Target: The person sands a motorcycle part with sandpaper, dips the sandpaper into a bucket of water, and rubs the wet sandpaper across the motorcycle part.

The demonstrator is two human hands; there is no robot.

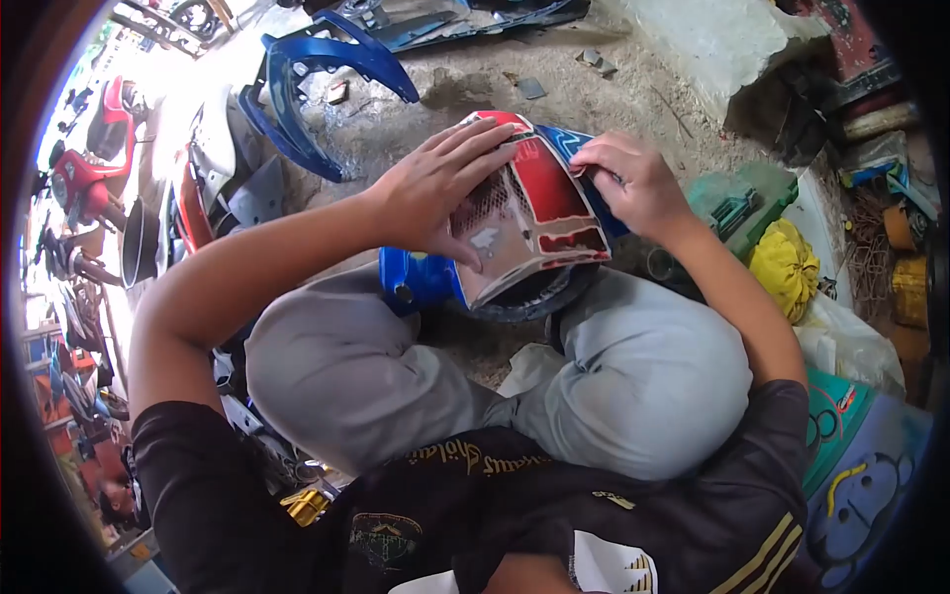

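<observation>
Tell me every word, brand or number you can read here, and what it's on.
None reads with certainty.
Red panel: pale lettering, too blurred.
Shirt: gold lettering, too unclear to quote; badge and small gold mark, too small.
Teal box: label, too small.

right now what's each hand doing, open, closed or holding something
Left hand: open, spread over the red-patched panel.
Right hand: closed in a pinch at the panel's edge; whether it grips anything cannot be told.

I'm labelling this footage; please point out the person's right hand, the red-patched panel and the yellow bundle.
Right hand (635,186), head view: back of the hand.
Red-patched panel (549,186), head view: its large red patch.
Yellow bundle (784,261), head view: middle of its side.
</observation>
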